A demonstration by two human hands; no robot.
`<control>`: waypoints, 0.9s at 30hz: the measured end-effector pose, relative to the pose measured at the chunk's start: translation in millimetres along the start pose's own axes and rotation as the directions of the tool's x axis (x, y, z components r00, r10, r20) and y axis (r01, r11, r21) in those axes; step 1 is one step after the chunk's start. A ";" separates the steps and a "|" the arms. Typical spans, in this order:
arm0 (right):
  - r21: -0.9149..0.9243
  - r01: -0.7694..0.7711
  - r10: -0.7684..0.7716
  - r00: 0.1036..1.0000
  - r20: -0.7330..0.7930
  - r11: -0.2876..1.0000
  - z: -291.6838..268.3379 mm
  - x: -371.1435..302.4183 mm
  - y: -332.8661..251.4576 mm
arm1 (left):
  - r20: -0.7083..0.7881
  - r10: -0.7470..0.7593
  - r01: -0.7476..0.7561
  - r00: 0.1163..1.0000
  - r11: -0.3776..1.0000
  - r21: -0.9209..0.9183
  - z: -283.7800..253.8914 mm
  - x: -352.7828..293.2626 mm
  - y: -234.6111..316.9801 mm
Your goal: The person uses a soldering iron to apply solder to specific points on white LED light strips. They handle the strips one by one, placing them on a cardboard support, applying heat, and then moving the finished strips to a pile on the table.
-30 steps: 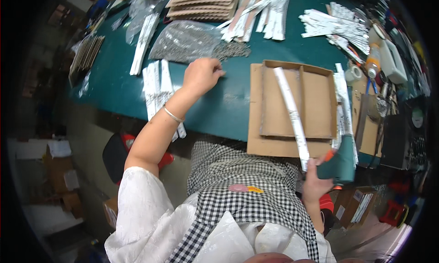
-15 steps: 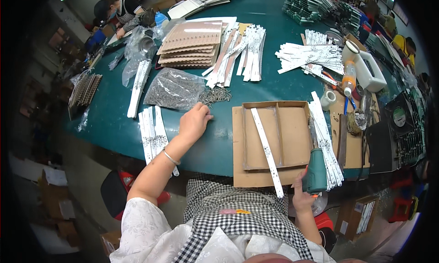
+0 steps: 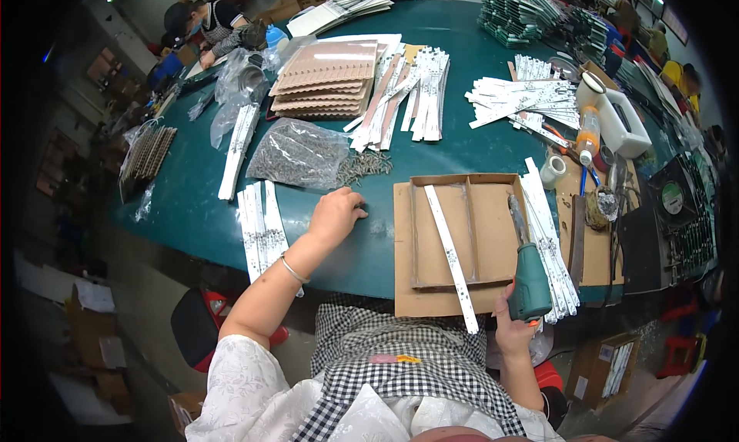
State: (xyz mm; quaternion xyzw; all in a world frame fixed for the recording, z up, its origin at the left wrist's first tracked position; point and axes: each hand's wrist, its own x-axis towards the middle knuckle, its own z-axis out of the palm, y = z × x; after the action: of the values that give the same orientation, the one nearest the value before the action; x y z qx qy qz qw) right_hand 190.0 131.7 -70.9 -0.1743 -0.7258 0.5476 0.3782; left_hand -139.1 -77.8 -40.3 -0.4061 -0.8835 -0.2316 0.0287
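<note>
Head view: right hand (image 3: 514,333) grasps a green-handled tool (image 3: 532,284), metal shaft pointing away. White printed strip (image 3: 451,259) slants across left compartment of the divided cardboard tray (image 3: 494,238), near end past the rim. Left hand (image 3: 336,217) just short of loose small screws (image 3: 366,166) — fingers curled, can't tell if holding any. Beyond: clear plastic bag (image 3: 296,153) of screws — then stacked wavy-edged panels (image 3: 323,76).

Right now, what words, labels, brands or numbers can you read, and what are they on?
No text can be read clearly.
White strip: dark marks, too small to read.
Green tool: no legible lettering.
Orange-banded bottle: any print is too small.
Carton: pale patches, too blurred to read.
</note>
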 end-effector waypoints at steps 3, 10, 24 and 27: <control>0.017 0.004 -0.004 1.000 0.012 1.000 -0.2 0.7 -0.9 | -0.011 -0.010 0.010 1.000 1.000 -0.017 0.4 -1.2 1.6; 0.027 0.015 -0.016 1.000 0.018 1.000 -0.9 7.1 -3.8 | -0.087 0.019 -0.022 0.996 0.999 -0.026 -16.8 -4.4 15.9; 0.295 -0.332 0.299 0.942 0.152 0.896 26.1 47.0 -69.1 | -0.029 0.039 -0.044 0.999 0.447 -0.893 -3.7 -48.7 156.3; 0.307 -0.255 0.189 0.955 0.230 0.917 29.7 50.1 -60.3 | -0.072 0.061 -0.092 0.996 0.466 -0.880 6.8 -49.8 158.7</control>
State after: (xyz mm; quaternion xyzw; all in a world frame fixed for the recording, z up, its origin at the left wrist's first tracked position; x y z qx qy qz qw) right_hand 145.0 125.0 -0.5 -0.1346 -0.6317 0.7163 0.2641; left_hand 11.1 -20.6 3.0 -0.3983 -0.6186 -0.6579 -0.1607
